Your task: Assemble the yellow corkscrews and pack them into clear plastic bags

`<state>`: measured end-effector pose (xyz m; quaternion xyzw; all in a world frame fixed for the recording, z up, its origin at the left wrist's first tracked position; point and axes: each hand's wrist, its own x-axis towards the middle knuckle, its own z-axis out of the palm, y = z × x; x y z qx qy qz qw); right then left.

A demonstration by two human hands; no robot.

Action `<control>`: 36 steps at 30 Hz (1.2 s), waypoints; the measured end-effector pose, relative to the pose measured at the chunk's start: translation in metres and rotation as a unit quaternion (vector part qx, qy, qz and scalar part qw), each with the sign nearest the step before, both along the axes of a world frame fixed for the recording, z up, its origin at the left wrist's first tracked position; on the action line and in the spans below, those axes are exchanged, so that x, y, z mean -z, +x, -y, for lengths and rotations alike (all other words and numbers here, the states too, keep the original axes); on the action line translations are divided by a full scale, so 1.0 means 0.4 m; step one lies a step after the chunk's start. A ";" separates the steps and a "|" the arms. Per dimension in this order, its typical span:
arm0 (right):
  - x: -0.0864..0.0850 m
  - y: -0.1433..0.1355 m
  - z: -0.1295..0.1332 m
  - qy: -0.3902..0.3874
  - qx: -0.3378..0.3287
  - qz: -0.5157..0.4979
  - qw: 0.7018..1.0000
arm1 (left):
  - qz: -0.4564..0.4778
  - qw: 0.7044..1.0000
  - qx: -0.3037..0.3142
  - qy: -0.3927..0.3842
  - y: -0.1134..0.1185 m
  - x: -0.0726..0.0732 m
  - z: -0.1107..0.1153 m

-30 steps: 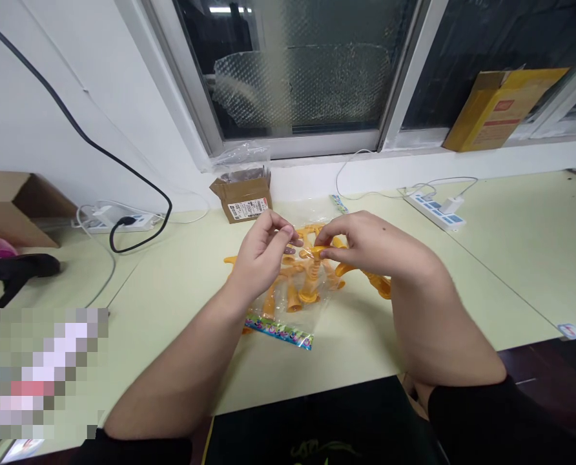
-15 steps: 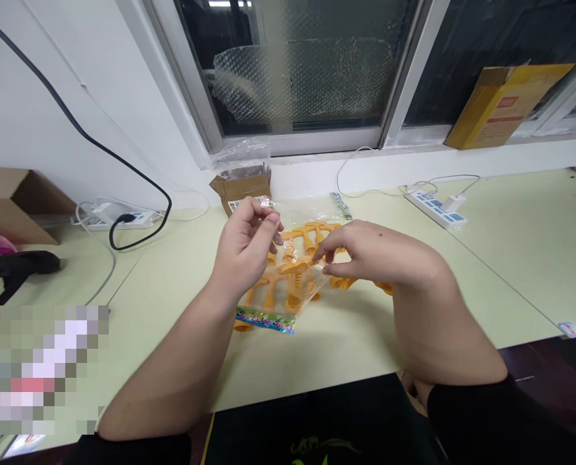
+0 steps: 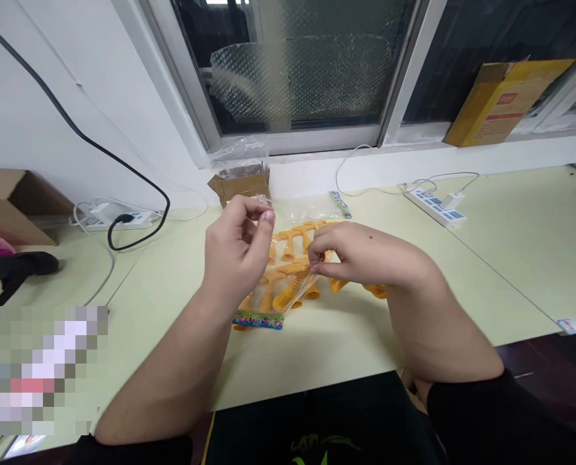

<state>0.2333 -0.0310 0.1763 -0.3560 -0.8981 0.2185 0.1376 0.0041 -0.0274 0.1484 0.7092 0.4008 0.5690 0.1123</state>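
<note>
A clear plastic bag with a colourful printed strip at its lower end hangs tilted between my hands. Inside it is a yellow plastic piece with a ribbed section. At the bag's right side, my right hand pinches the film between thumb and fingers. My left hand is closed, thumb against the index fingertip, at the bag's upper left; the film there is hard to see. Behind and below the bag lie several yellow plastic pieces, partly hidden by my hands.
Another clear bag with a printed strip lies behind the pieces. A small open cardboard box stands against the wall. Power strips with cables sit at the right and left. A larger carton is at far left, a yellow box on the sill.
Both hands have shifted slightly left with the bag. The yellow piece in it has tipped from upright to slanting, and my right thumb and fingers have closed together on the film.
</note>
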 end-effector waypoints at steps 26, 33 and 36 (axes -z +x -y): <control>-0.013 0.059 -0.027 0.030 0.130 -0.104 0.986 | -0.210 0.957 0.041 -0.198 -0.118 -0.062 -0.037; -0.016 0.095 -0.046 0.061 0.243 -0.328 0.911 | -0.212 0.956 0.047 -0.197 -0.118 -0.069 -0.034; -0.009 0.114 -0.090 0.143 0.289 -0.503 0.802 | -0.209 0.955 0.056 -0.201 -0.120 -0.072 -0.035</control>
